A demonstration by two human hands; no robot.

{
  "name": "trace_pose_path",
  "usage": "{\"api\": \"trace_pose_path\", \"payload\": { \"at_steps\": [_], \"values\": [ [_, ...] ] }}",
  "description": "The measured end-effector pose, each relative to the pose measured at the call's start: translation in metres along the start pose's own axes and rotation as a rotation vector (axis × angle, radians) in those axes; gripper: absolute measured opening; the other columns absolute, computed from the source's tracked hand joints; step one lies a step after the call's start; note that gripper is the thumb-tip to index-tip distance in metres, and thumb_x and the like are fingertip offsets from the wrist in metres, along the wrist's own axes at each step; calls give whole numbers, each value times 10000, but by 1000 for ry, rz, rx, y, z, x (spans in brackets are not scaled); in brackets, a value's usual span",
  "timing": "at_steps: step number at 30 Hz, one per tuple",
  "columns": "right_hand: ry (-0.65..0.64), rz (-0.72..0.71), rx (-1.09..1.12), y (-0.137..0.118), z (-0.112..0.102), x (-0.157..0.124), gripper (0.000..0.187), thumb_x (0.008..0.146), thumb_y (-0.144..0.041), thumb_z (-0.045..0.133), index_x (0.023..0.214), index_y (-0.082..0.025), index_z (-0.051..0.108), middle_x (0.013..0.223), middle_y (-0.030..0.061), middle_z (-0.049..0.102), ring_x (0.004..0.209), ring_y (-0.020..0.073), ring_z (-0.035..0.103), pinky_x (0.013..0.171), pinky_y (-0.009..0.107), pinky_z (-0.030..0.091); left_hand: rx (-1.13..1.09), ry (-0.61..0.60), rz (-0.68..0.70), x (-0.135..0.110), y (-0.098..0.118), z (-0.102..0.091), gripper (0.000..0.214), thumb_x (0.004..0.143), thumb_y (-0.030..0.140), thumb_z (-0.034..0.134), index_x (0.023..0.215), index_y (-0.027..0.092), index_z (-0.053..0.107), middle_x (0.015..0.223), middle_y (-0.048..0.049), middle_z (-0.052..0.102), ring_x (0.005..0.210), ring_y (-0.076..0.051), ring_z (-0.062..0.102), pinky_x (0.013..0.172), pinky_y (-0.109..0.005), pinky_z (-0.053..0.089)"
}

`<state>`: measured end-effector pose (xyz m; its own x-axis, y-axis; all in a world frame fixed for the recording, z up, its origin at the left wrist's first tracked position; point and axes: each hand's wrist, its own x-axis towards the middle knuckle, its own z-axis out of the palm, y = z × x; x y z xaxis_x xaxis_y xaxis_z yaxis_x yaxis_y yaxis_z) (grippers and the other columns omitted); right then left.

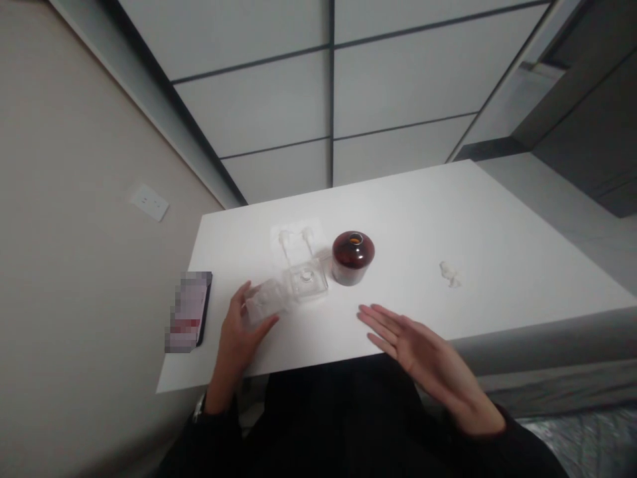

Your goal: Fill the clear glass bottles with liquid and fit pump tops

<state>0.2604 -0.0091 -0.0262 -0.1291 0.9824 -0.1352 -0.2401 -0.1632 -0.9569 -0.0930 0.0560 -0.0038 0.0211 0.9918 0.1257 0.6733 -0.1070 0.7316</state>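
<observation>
My left hand [242, 334] is curled round a clear, whitish block-shaped container [267, 300], thumb on the near side and fingers on the far side. It looks blurred, so I cannot tell its exact kind. Just to its right stands a clear square bottle [309, 287] with a round open neck. A dark red-brown round bottle [352, 262], with its mouth uncovered, is close beside that. Behind the clear bottle lie two white pump heads [295, 240] with their tubes. My right hand [423, 352] hovers over the table's front edge, fingers stretched out, holding nothing.
The white table [413, 219] runs along a wall on the left. A phone [192, 312] lies near its left edge. On the right side is a crumpled white tissue-like scrap [450, 274]. White panelled doors [279, 99] rise behind, and a wall socket [150, 202] is at left.
</observation>
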Motion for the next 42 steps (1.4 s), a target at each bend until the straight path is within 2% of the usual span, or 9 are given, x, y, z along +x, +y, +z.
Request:
{"api": "trace_pose_path", "payload": {
  "at_steps": [3,5,9,13,18,22,30,36,42],
  "values": [
    [444,-170,-9,8,-21,-2,354,1061,-427,515,1357,-286,647,1476,135,670,1383,312,646,1119,597,546,32,46,-42,-27,-4,-4,696,904,474,771,1490,257,465,1452,-144,638,1331,-355,661,1103,-581,566],
    [607,-256,-72,8,-20,7,349,1003,-410,640,1336,-309,626,1479,121,646,1411,314,613,1169,615,490,32,5,-43,-42,-2,-2,719,874,447,800,1485,270,464,1440,-132,655,1302,-354,685,1066,-559,599],
    [408,-332,-286,-8,4,47,552,911,-450,770,1398,-313,549,1554,130,562,1491,322,507,1242,621,391,21,-210,-9,-53,22,19,776,785,343,882,1444,279,477,1429,-114,678,1272,-348,709,1033,-512,625],
    [262,-351,-475,-26,22,92,883,826,-496,831,1559,-296,380,1680,156,404,1572,342,385,1297,629,282,3,-326,23,-41,52,49,832,730,286,932,1434,278,490,1429,-119,682,1227,-343,730,1040,-498,615],
    [201,-332,-551,-33,25,113,895,772,-430,875,1527,-226,440,1554,188,556,1434,373,555,1226,627,398,4,-347,31,-30,62,63,866,744,293,952,1458,258,463,1458,-142,664,1231,-344,724,1063,-514,593],
    [214,-313,-494,-33,24,107,779,735,-412,907,1407,-228,559,1388,142,680,1248,334,681,1125,592,517,-12,-361,55,-31,59,62,884,764,313,948,1478,264,429,1494,-151,636,1305,-354,687,1098,-528,570],
    [356,-483,-718,-36,18,50,673,796,-382,882,1394,-274,591,1371,107,692,1268,332,668,1078,559,562,-48,-378,48,-32,62,61,897,761,326,956,1491,282,438,1490,-134,643,1308,-349,688,1088,-505,586],
    [232,-616,-1064,-47,6,21,645,906,-332,773,1501,-304,525,1348,119,698,1219,344,691,1076,579,566,-56,-367,29,-33,65,59,864,759,355,959,1472,286,474,1450,-117,672,1282,-350,700,1075,-500,594],
    [205,-685,-1205,-48,8,14,721,953,-246,678,1618,-345,418,1377,122,671,1223,361,687,1153,684,480,-71,-364,47,-34,62,60,863,774,418,947,1479,285,468,1438,-116,676,1216,-341,730,1025,-488,615]
  ]
}}
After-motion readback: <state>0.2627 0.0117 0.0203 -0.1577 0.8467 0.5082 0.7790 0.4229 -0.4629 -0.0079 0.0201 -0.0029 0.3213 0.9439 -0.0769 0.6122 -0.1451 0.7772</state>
